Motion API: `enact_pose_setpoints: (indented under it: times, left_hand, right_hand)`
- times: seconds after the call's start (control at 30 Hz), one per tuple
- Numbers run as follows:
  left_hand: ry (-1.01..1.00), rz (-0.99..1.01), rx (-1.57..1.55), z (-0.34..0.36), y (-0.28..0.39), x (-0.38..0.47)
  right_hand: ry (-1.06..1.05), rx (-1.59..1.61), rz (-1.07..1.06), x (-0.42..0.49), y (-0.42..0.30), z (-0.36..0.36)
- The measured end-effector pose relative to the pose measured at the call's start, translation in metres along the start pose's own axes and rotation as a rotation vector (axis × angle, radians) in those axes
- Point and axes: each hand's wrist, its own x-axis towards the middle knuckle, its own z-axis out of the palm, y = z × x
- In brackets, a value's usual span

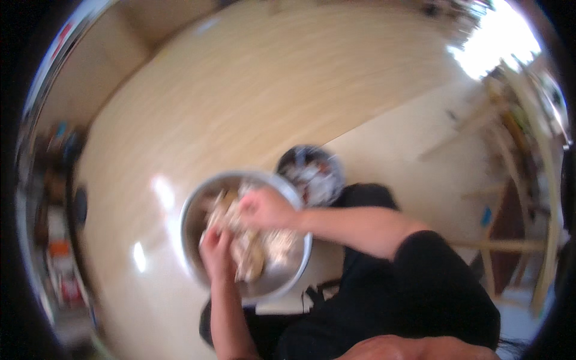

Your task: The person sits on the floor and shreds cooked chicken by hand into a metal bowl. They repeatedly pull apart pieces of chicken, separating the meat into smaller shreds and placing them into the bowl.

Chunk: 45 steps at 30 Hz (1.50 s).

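Note:
A wide round metal basin (307, 258) stands before me, with pale, stringy food (247, 258) heaped inside; blur hides its exact kind. Smaller pale shreds (279, 243) lie towards the basin's right side. Over the left part of the heap, my left hand (218, 254) has its thumb and fingers closed on the pale clump. My right hand (265, 209) reaches in from the right, above the heap, with its fingers curled together. Whether it pinches a piece cannot be made out.
A smaller round container (335, 173) holding white and reddish-brown scraps touches or nearly touches the basin's upper right rim. Wooden furniture frames (546, 216) stand at the right. Loaded shelves (58, 247) line the left side. Beneath everything is a smooth beige floor (234, 99). My dark-clothed knees flank the basin's near side.

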Motion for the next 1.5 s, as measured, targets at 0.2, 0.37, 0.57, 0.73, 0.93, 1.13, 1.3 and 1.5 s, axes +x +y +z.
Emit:
enact_pose_setpoints:
  times: [0.2,0.37,0.57,0.73,0.93,1.13,1.3,1.5]
  left_hand:
    - [-0.120,0.037,-0.094,0.002,0.002,-0.008]
    - [-0.089,0.009,-0.124,-0.001,0.000,-0.009]
    - [-0.095,0.032,-0.114,0.002,-0.004,-0.008]
    - [-0.112,0.004,-0.095,-0.005,-0.005,-0.007]
    - [-0.094,0.031,-0.065,-0.002,0.002,-0.009]
    - [-0.091,-0.001,-0.129,-0.004,0.000,-0.007]
    - [-0.112,-0.011,-0.127,-0.004,0.005,-0.008]
    - [-0.072,0.000,-0.102,-0.006,0.004,-0.006]
  right_hand:
    - [-0.100,0.023,0.202,-0.008,-0.005,0.012]
    - [-0.056,0.008,0.173,-0.008,-0.004,0.013]
    - [-0.107,0.043,0.207,-0.007,-0.003,0.014]
    - [-0.093,-0.009,0.140,-0.007,-0.009,0.015]
    - [-0.116,0.032,0.141,-0.008,-0.006,0.017]
    - [-0.012,0.050,0.108,-0.005,-0.004,0.012]
    - [-0.104,0.053,0.165,-0.007,-0.004,0.015]
    - [-0.180,0.094,0.212,-0.005,0.000,0.015]
